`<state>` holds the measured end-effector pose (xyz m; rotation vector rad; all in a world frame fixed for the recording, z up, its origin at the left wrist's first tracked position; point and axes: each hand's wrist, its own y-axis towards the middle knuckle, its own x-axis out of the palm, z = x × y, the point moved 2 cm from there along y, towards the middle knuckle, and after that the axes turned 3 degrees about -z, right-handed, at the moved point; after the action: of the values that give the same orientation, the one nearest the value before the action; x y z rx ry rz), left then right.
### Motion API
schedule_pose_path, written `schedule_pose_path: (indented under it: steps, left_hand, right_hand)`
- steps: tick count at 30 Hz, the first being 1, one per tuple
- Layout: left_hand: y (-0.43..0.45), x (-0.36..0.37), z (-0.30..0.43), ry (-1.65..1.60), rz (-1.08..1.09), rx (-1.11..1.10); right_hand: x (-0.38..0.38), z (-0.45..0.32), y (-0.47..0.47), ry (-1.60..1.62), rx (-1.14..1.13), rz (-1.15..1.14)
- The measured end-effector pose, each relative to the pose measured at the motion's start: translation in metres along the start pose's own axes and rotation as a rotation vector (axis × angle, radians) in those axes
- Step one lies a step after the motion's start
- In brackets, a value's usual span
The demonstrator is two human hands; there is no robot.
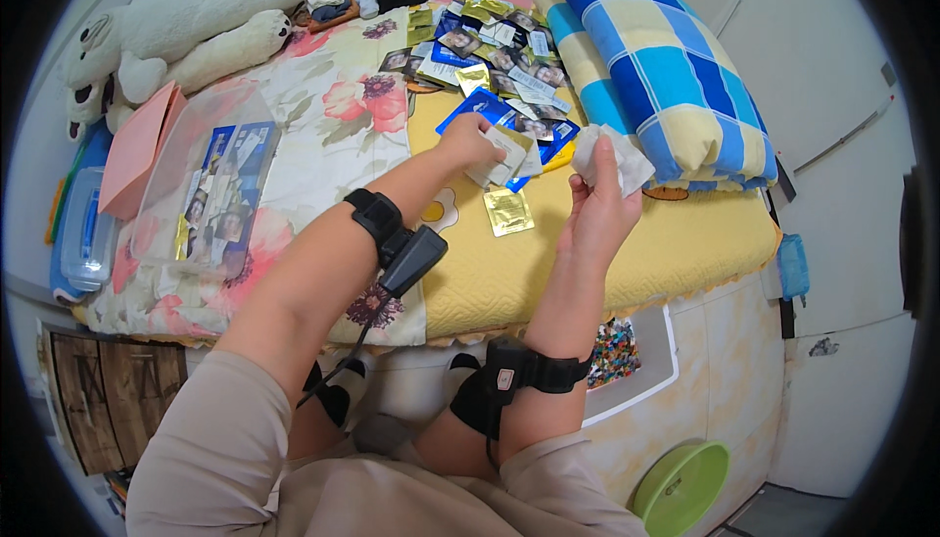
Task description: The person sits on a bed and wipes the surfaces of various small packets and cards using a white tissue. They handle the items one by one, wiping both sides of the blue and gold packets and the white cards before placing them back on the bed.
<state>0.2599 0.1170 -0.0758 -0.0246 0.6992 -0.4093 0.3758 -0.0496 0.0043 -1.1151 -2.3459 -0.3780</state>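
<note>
My left hand (470, 144) is closed on several small flat sachets (505, 151) at the near edge of a heap of packets. A white tissue (615, 159) is pinched in my right hand (604, 203), raised over the yellow quilted cover. Between the hands and a little nearer lies a gold foil sachet (508, 212) on the cover. Blue packets (481, 105) lie beneath and beyond my left hand. Farther back the heap (507, 45) mixes gold, blue and white packets, some with printed pictures.
At the left, a clear plastic box (213, 184) holds more packets, beside a pink box (139, 155) and a lidded container (88, 228). White plush bears (198, 19) lie behind. A folded checked quilt (661, 67) borders the heap at right. A green basin (683, 489) stands on the floor.
</note>
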Motion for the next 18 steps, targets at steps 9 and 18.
schedule_pose_path:
  steps: [9,18]
  left_hand:
    - [-0.051,-0.025,0.018,-0.092,-0.408,-0.054]
    - [-0.094,0.04,0.004,0.316,-0.133,0.168]
  right_hand:
    - [-0.003,-0.002,0.003,0.012,0.009,0.04]
    - [0.001,0.003,0.0,0.015,0.004,0.021]
